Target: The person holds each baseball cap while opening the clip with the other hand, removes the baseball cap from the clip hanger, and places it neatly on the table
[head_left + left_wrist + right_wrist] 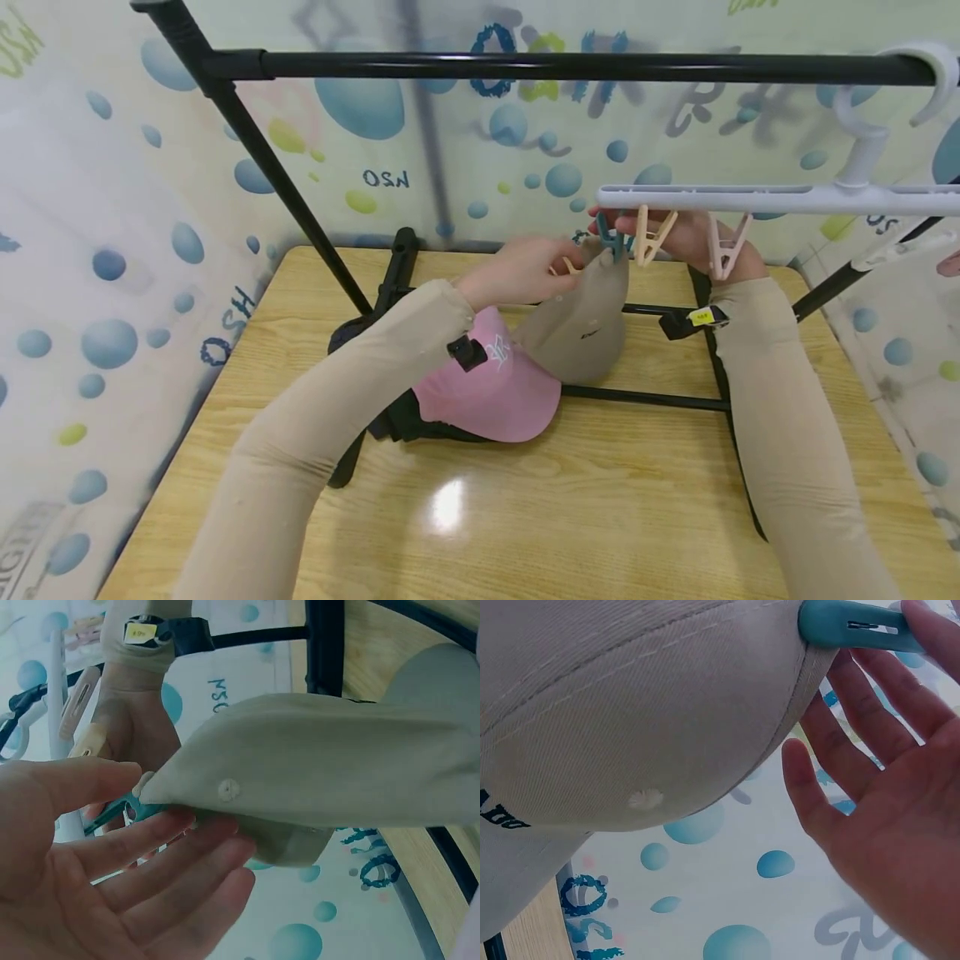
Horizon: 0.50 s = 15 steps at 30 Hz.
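Observation:
A beige cap (581,329) hangs above the table with its edge caught in a teal clip (612,239) on the white hanger (720,200). My right hand (686,242) pinches that clip; in the right wrist view its thumb lies on the end of the clip (855,624), other fingers behind. At the cap's near edge is my left hand (521,268). The left wrist view shows its fingers (176,855) loosely extended, tips against or just under the cap's fabric, thumb beside the clipped edge. A pink cap (491,383) lies left of the beige one.
Peach (651,236) and pink clips (726,248) hang farther right on the hanger. A black rack bar (480,65) runs overhead, and its lower bars (645,398) cross above the wooden table (525,517). Dark caps (408,417) lie beneath the pink cap.

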Each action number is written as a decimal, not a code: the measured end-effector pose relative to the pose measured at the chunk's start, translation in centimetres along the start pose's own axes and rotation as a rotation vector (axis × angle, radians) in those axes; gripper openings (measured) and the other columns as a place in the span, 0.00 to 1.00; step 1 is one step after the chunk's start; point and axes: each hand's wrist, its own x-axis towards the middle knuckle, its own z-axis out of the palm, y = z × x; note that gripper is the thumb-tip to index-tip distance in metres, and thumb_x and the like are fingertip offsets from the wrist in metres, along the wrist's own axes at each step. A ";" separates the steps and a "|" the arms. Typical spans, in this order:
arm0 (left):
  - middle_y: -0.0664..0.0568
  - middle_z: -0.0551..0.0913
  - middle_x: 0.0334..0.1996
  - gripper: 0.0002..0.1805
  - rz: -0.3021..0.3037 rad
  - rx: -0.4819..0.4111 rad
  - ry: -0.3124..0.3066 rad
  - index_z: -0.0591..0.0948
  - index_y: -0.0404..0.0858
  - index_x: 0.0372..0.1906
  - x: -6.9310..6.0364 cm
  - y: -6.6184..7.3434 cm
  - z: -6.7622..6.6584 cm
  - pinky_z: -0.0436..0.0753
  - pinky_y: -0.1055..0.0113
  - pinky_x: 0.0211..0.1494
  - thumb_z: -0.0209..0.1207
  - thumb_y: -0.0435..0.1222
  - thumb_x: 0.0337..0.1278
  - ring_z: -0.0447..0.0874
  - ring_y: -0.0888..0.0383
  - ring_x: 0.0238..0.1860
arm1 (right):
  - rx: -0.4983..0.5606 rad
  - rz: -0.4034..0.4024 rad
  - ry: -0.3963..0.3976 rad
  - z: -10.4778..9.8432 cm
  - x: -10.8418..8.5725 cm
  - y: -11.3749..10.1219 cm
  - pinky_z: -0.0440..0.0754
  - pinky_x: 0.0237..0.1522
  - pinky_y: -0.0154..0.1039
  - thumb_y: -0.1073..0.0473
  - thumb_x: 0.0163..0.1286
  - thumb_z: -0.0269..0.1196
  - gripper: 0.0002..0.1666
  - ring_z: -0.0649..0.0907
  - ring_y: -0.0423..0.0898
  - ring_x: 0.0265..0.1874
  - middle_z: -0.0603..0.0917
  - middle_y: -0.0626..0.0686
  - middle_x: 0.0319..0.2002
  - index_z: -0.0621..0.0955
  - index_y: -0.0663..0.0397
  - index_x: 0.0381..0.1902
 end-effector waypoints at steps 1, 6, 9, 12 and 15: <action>0.51 0.84 0.40 0.11 0.001 -0.006 0.003 0.81 0.36 0.48 0.2 0.1 0.1 0.76 0.70 0.40 0.56 0.38 0.66 0.81 0.60 0.39 | 0.076 0.002 -0.008 -0.1 -0.1 0.1 0.72 0.56 0.35 0.67 0.73 0.56 0.16 0.78 0.46 0.53 0.82 0.52 0.51 0.80 0.59 0.55; 0.53 0.82 0.31 0.09 -0.014 0.004 0.008 0.81 0.37 0.38 1.2 0.7 0.4 0.72 0.71 0.32 0.59 0.40 0.63 0.79 0.60 0.29 | 0.195 -0.039 -0.056 -0.2 -0.2 0.6 0.71 0.57 0.35 0.67 0.72 0.56 0.16 0.78 0.45 0.54 0.82 0.52 0.52 0.81 0.57 0.55; 0.54 0.81 0.28 0.09 -0.031 0.024 0.021 0.80 0.38 0.34 1.7 0.8 0.7 0.71 0.72 0.31 0.61 0.41 0.62 0.76 0.60 0.29 | 0.120 -0.066 -0.035 -0.2 -0.2 0.9 0.71 0.54 0.33 0.68 0.72 0.57 0.17 0.78 0.42 0.53 0.83 0.49 0.52 0.81 0.53 0.55; 0.53 0.79 0.25 0.11 -0.033 0.013 0.028 0.79 0.38 0.31 2.1 0.8 1.1 0.69 0.72 0.30 0.62 0.42 0.62 0.75 0.60 0.27 | 0.060 -0.079 0.009 0.0 -0.2 1.0 0.72 0.54 0.34 0.70 0.70 0.57 0.17 0.79 0.43 0.52 0.84 0.49 0.50 0.82 0.53 0.54; 0.53 0.78 0.23 0.12 -0.035 -0.029 0.022 0.77 0.38 0.30 2.4 0.7 1.6 0.69 0.72 0.26 0.61 0.43 0.63 0.74 0.60 0.24 | 0.041 -0.084 0.025 0.0 -0.2 1.1 0.72 0.54 0.34 0.71 0.70 0.57 0.17 0.80 0.44 0.51 0.84 0.51 0.49 0.83 0.55 0.53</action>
